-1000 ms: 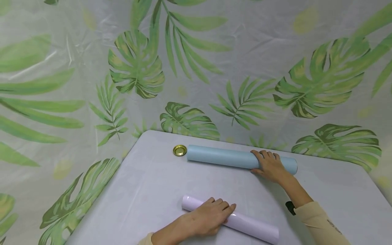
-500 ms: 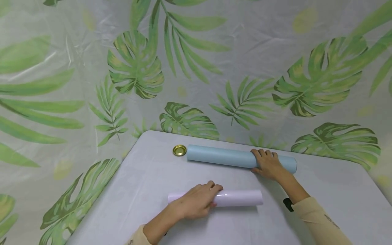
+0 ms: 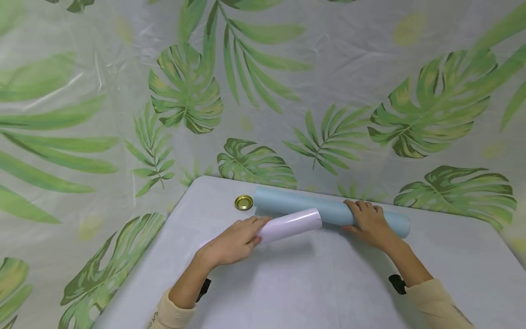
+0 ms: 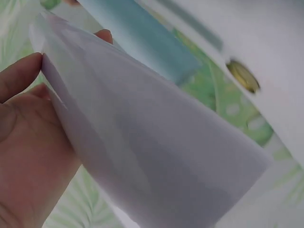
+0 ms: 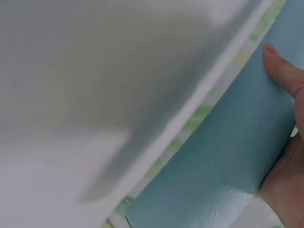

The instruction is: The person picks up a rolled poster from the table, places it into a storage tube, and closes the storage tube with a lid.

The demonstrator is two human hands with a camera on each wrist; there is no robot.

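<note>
My left hand [image 3: 232, 241] grips a glossy pale lilac roll [image 3: 292, 225] near its middle, holding it tilted above the table with its right end raised. The left part of that roll is hidden behind the hand and wrist. In the left wrist view, thumb and fingers pinch the sides of the lilac roll [image 4: 161, 133]. At the far side of the table, my right hand [image 3: 369, 224] has its fingers over a light blue roll [image 3: 300, 204]. Its thumb lies along the near side. The lilac roll's right end overlaps the blue roll in the head view.
A small round gold-coloured dish or lid [image 3: 244, 202] sits beside the blue roll's left end. The white table [image 3: 279, 292] has rounded far corners and meets a leaf-patterned sheet [image 3: 263, 91] hanging behind it.
My left hand has carried the lilac roll up and away from the near side, turning its right end upward toward the blue roll. The blue roll's left end has shifted slightly; the right hand keeps its hold.
</note>
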